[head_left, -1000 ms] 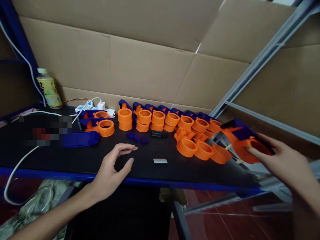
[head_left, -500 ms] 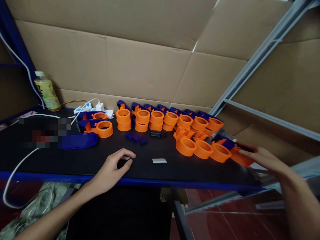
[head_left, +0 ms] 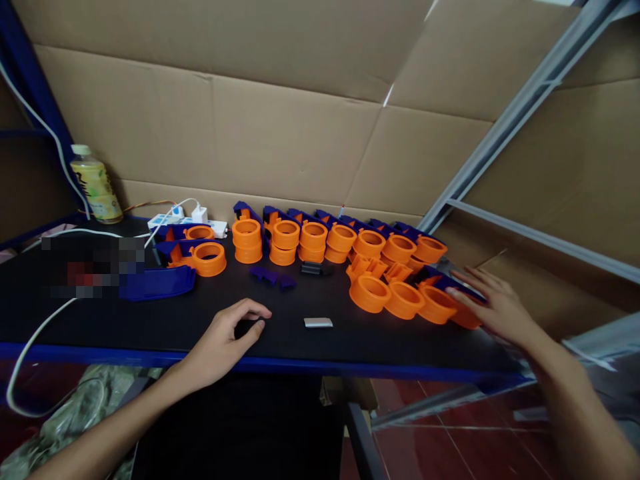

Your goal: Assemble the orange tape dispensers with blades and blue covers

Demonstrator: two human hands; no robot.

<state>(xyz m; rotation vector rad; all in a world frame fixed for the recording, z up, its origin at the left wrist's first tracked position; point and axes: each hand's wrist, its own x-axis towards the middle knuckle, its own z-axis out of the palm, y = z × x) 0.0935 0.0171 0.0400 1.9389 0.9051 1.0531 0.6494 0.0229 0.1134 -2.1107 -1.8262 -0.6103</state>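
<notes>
My right hand lies flat, fingers stretched, on an orange-and-blue plastic part at the right end of a front row of orange rings on the black table. My left hand rests near the table's front edge with loosely curled fingers; thumb and index are apart and nothing shows between them. A small silver piece lies just to its right. Small blue pieces and a black piece lie beyond it.
A back row of several orange-and-blue ring parts runs along the cardboard wall. At the left are a blue flat part, two more ring parts, a power strip, a white cable and a bottle. A grey metal frame stands at the right.
My right hand has brought the orange-and-blue part leftward and down onto the table beside the front row and now lies flat on it. My left hand's fingers have curled in.
</notes>
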